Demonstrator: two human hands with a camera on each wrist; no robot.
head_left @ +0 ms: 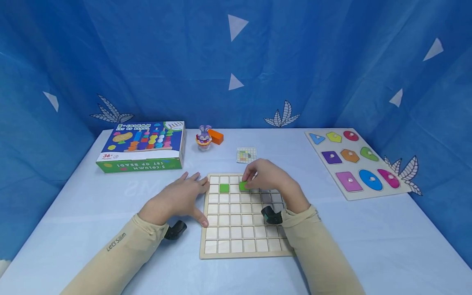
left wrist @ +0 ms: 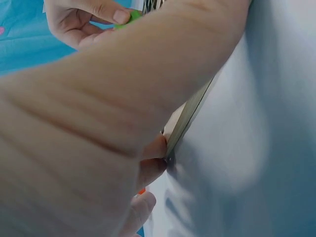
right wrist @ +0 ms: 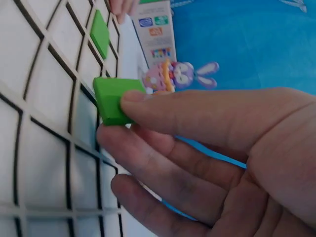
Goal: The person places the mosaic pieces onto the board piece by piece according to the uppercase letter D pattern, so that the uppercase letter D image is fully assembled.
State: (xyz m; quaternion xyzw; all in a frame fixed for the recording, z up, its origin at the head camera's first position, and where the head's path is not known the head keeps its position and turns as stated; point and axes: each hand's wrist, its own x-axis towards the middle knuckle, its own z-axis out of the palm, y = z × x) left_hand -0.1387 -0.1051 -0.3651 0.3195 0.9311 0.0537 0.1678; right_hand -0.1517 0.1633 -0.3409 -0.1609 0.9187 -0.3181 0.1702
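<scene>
A wooden grid board (head_left: 236, 220) with square cells lies on the table. One green square tile (head_left: 224, 188) sits in a cell of the second row, near the left. My right hand (head_left: 266, 177) pinches another green tile (right wrist: 114, 98) between thumb and fingers, tilted close over the same row. My left hand (head_left: 180, 199) is spread at the board's left edge, thumb and fingertips touching the frame. In the left wrist view, fingers (left wrist: 154, 168) meet the board's edge, and the wrist hides much of the board.
A bead-set box (head_left: 141, 145) stands at back left. Beside it are a purple rabbit figure (head_left: 204, 138) and an orange block (head_left: 216, 137). A small pattern card (head_left: 246, 155) lies behind the board. A knobbed shape puzzle (head_left: 354, 168) lies at right.
</scene>
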